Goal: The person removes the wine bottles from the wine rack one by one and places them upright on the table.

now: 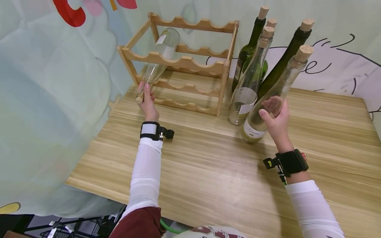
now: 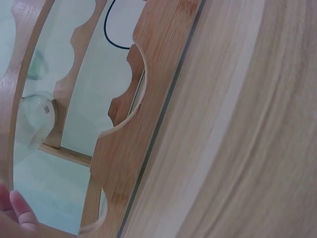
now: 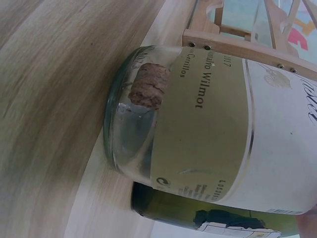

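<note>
My left hand [image 1: 148, 101] grips the corked neck of a clear glass bottle [image 1: 169, 43], which lies tilted in the upper level of a wooden wine rack [image 1: 178, 59]. The left wrist view catches fingertips [image 2: 22, 210] and the rounded body of that bottle [image 2: 37, 119]. On the right, my right hand [image 1: 276, 120] holds a clear labelled bottle [image 1: 254, 127] by its body, cork end leaning up and right. A loose cork [image 3: 148, 85] shows inside its base in the right wrist view. Whether that base touches the table I cannot tell.
Beside the held bottle stand another clear corked bottle [image 1: 242, 99] and dark green bottles [image 1: 253, 41], close together right of the rack. They rest on a wooden table [image 1: 202, 165]. Printed curtain [image 1: 59, 99] hangs along the left and back.
</note>
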The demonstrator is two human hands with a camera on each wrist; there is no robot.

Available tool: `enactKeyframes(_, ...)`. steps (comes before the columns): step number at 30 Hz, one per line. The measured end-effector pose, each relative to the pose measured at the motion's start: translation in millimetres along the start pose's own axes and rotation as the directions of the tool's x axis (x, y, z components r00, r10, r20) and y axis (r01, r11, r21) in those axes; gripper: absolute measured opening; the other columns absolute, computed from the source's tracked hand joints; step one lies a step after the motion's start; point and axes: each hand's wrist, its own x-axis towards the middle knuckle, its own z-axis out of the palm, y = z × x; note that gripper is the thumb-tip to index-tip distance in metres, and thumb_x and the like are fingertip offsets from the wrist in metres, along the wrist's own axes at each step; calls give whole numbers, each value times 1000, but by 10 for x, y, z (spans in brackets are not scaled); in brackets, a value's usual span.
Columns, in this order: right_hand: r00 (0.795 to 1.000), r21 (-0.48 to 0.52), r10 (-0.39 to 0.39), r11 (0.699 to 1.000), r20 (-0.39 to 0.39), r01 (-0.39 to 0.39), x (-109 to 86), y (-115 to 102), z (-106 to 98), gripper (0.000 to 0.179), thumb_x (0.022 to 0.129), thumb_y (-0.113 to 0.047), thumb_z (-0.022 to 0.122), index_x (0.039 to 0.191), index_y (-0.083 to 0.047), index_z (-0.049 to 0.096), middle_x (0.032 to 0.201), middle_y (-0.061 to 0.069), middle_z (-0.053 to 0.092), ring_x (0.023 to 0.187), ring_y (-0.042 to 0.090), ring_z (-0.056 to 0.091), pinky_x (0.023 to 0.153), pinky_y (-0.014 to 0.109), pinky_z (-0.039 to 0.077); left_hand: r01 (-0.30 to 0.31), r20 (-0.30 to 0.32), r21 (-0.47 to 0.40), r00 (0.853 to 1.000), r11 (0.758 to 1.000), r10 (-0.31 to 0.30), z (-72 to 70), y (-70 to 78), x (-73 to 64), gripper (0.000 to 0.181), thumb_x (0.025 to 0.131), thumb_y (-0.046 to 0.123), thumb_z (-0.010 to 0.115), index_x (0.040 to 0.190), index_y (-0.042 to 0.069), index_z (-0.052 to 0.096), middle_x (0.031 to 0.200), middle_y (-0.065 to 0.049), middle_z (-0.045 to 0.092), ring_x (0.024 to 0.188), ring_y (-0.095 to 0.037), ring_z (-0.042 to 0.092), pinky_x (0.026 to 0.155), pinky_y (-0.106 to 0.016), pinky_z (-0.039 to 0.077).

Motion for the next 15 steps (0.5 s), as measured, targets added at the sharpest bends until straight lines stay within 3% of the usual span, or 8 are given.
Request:
enactKeyframes(5,1000,-24,14,1000,-1,-14,0,19,-18,38,68,-3,65,103,-4,49,88,4,60,80,12,58,73,18,46,-19,-1,-12,1000,1000,19,-16,27,-19,35,83,24,60,118,19,56,96,-10,54,76,-12,47,67,-22,39)
enactKeyframes(9,999,-78,29,997,13,-28,-5,-1,-29,39,69,-5,66,105,-7,49,90,3,60,82,13,58,74,17,46,-25,10,-11,1000,1000,25,-49,50,-38,36,84,23,60,119,18,56,87,-3,53,76,-11,47,70,-25,39)
enactKeyframes(15,994,-230,81,971,72,-63,-18,-147,-38,40,73,-3,62,110,-2,46,93,-3,58,84,8,55,75,14,43,-14,25,8,1000,1000,14,-93,81,-75,38,83,24,60,121,18,54,91,2,53,80,-11,46,79,-30,40)
